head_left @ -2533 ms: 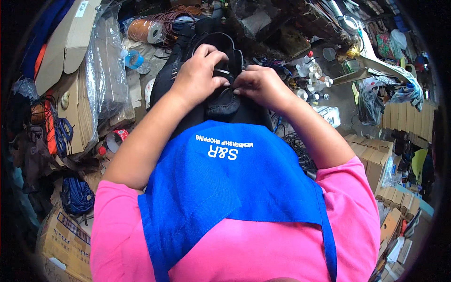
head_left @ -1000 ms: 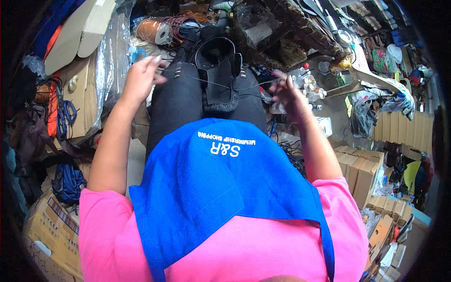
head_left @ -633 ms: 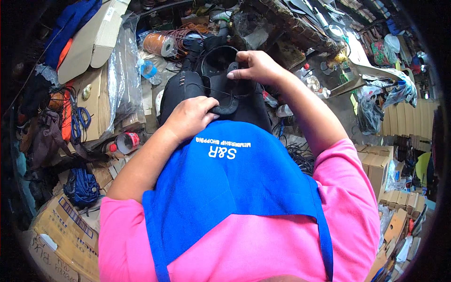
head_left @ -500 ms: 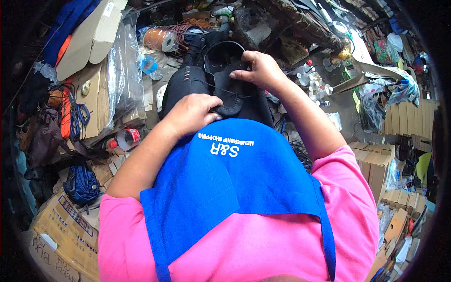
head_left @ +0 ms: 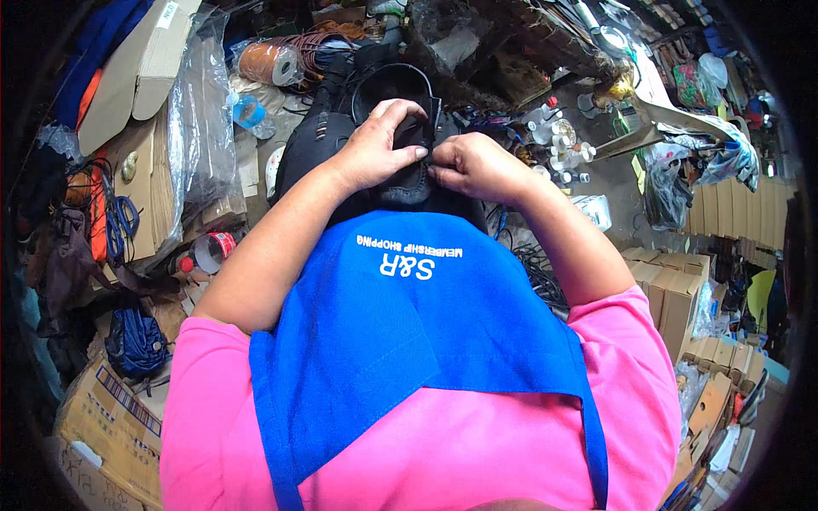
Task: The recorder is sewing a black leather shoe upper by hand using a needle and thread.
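Observation:
A black shoe upper (head_left: 404, 194) lies across my lap, with a rounded, stitched toe near the apron and a wide, curved collar at the far end. My left hand (head_left: 381, 146) reaches over it from the left, fingers bent round its inner part and thumb pointing right. Close beside that thumb, my right hand (head_left: 477, 168) pinches at the upper's right edge. Any needle or thread between the fingertips is too small to make out. Dark cloth covers my legs under the upper.
An orange spool (head_left: 269, 64) and a blue-labelled bottle (head_left: 250, 113) stand at the far left, near plastic-wrapped cardboard. A red-capped bottle (head_left: 209, 252) and blue-handled scissors (head_left: 123, 217) are nearer on the left. Several small white bottles (head_left: 562, 140) and stacked cardboard boxes (head_left: 669, 285) are at the right.
My left hand has moved from the toe up and right across the upper. The right hand has come down from the collar to the right edge, and the two hands now nearly meet.

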Tool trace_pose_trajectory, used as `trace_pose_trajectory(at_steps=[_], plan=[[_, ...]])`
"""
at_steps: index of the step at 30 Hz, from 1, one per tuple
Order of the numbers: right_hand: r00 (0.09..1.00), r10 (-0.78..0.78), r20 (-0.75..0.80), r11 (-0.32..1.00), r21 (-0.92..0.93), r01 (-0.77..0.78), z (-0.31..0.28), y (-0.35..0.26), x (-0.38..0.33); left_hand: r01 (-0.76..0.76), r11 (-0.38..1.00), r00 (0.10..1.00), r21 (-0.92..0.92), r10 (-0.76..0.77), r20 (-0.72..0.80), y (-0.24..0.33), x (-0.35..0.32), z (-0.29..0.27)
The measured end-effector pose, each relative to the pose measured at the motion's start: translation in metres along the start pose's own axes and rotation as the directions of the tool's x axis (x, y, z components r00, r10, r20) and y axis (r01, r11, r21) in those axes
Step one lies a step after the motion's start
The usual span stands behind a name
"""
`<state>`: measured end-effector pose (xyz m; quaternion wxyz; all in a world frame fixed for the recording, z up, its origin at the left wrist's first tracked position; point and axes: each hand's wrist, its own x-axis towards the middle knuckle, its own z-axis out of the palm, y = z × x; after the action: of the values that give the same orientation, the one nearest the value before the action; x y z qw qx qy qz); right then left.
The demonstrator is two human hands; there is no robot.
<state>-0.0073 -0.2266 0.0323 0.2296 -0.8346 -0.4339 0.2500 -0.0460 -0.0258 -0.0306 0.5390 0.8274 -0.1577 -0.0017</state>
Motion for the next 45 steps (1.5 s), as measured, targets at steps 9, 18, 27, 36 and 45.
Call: trace_pose_trajectory(at_steps=[9, 18, 27, 36, 45], plan=[[0.964, 0.149, -0.220, 0.953, 0.293, -0.080, -0.017, -0.016, -0.043, 0.142, 0.983, 0.985, 0.114, -0.152, 0.085, 0.012, 0.016, -0.024], [0.975, 0.024, -0.219, 1.000, 0.012, -0.022, -0.014, -0.006, -0.025, 0.062, 0.993, 0.955, 0.098, -0.088, 0.282, 0.018, 0.029, -0.037], [0.984, 0.001, -0.176, 0.982, -0.188, -0.035, -0.016, -0.015, -0.014, 0.099, 0.993, 0.927, 0.063, -0.115, 0.358, 0.017, 0.031, -0.040], [0.995, 0.047, -0.085, 0.998, 0.039, -0.044, -0.023, -0.005, 0.000, 0.107, 0.992, 0.923, 0.061, -0.121, 0.364, 0.015, 0.032, -0.038], [0.988, 0.147, -0.044, 0.921, 0.372, -0.120, -0.010, 0.024, -0.004, -0.087, 0.993, 0.935, 0.082, 0.053, 0.351, 0.003, 0.030, -0.038]])
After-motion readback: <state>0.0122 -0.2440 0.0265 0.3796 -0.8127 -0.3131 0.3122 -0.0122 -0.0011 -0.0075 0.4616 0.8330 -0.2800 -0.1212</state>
